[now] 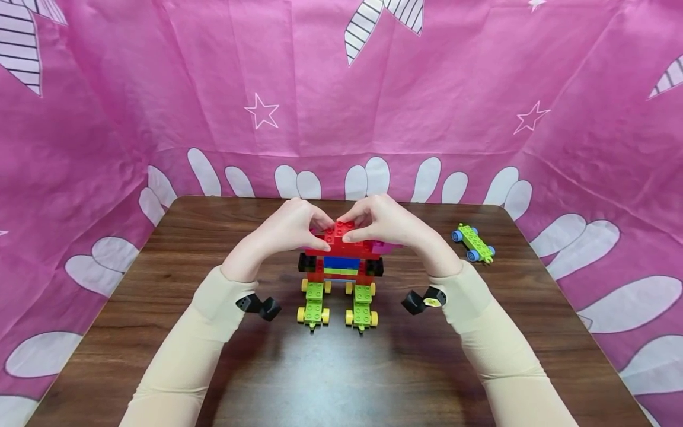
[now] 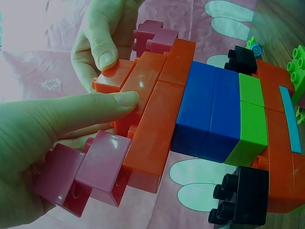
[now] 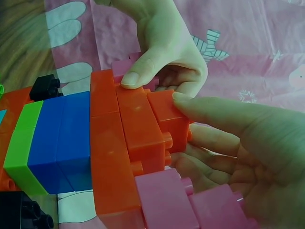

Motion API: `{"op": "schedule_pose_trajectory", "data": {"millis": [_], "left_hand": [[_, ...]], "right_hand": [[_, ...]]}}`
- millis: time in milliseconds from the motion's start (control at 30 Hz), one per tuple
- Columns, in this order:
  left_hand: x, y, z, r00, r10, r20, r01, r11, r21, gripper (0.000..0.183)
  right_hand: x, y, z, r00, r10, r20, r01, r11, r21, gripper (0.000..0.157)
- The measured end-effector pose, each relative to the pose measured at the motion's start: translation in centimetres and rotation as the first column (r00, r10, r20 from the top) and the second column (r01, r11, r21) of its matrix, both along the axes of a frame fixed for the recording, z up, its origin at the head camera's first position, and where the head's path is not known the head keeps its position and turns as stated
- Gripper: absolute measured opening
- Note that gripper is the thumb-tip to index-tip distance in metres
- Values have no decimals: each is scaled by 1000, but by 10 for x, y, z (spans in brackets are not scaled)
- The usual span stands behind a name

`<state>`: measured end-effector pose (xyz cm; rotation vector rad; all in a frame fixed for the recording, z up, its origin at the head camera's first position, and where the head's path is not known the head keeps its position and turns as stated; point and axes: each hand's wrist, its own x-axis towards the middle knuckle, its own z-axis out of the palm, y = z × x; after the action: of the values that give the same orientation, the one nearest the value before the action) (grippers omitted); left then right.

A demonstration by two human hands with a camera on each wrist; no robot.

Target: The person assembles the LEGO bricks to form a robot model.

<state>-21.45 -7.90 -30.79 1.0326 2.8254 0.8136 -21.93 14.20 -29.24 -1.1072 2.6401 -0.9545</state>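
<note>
A tall figure of toy building bricks stands on the table, resting on two green wheeled bases (image 1: 313, 307) with yellow wheels. My left hand (image 1: 290, 228) grips its upper part from the left, thumb on the front of a wide red brick (image 2: 145, 71). From the right, my right hand (image 1: 384, 222) pinches the smaller red brick (image 3: 167, 106) on top, its fingers behind. Blue bricks (image 2: 195, 109) and a green layer (image 2: 248, 105) lie below the red ones. Pink bricks (image 3: 167, 198) stick out at both sides near the hands, and black bricks (image 1: 375, 267) sit lower down.
Another green wheeled base (image 1: 475, 243) with blue wheels lies at the back right of the brown wooden table (image 1: 213, 225). Pink patterned cloth (image 1: 320, 89) hangs behind the table and along both sides.
</note>
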Motion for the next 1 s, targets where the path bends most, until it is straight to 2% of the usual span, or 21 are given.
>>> {"op": "schedule_pose_trajectory", "data": {"millis": [500,1000], "left_hand": [[0,0,-1,1000,-3,-14,3,1000,-2,36],[2,-3,-2,1000,-5,-12,5,1000,6,36]], "right_hand": [[0,0,1,1000,-6,4,6,1000,17,33],[-2,1,1,999,-5,39,5,1000,-8,36]]}}
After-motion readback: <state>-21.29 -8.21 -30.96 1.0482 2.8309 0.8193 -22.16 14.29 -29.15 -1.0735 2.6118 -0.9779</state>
